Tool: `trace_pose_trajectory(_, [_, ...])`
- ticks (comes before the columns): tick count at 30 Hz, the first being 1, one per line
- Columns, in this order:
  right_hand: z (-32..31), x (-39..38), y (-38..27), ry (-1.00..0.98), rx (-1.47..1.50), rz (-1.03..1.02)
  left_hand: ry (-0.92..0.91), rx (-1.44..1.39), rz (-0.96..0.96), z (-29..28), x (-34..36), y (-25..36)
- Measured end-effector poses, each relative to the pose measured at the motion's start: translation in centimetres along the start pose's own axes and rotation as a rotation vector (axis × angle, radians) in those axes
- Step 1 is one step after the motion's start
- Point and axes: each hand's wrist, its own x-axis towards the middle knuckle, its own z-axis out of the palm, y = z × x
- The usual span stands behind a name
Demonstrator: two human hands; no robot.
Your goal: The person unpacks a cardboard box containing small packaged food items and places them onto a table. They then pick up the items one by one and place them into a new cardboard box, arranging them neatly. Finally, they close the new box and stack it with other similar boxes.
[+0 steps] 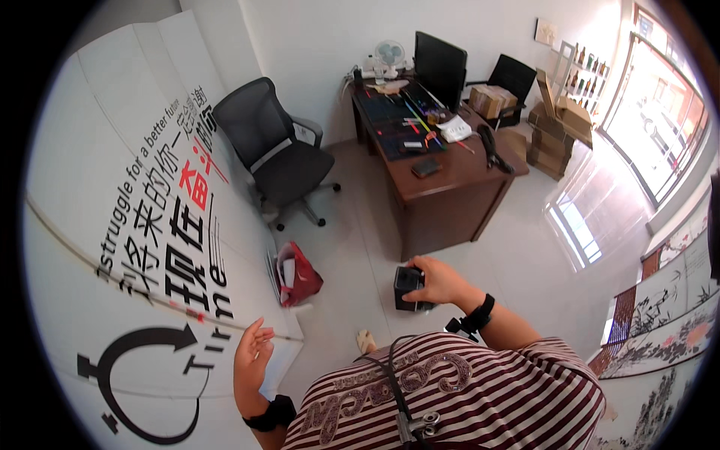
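In front of my body, my right hand (437, 282) grips a small black box-shaped object (407, 285) from its right side, the thumb in front and fingers over the top. Its exact kind I cannot make out. Below it shows the pale tiled floor. My left hand (255, 349) is raised at the lower left with loosely bent fingers, and nothing is in it. It is nearest to the white panel wall (135, 262) with its printed lettering. Both wrists wear black bands.
A brown desk (442, 176) stands ahead, with a monitor (440, 67), fan (390, 54), phone (492, 148) and papers. To its left is a black office chair (285, 157). A red bag (298, 276) sits by the wall. Cardboard boxes (553, 139) stand at the right.
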Motion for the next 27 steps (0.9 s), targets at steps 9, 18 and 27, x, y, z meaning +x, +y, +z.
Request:
trace_pose_trajectory(9, [-2.4, 19.5, -4.4, 0.052, 0.087, -0.17, -0.552, -0.14, -0.07, 1.0, 29.8, -1.9])
trace_pose_trajectory(18, [-4.0, 40.2, -1.0, -0.017, 0.174, -0.311, -0.691, 0.2, 0.129, 8.5, 50.9, -3.9])
trace_pose_trajectory(27, [-10.5, 59.2, 3.6, -0.078, 0.234, -0.298, -0.53, 0.141, 0.096, 11.1, 70.5, -1.3])
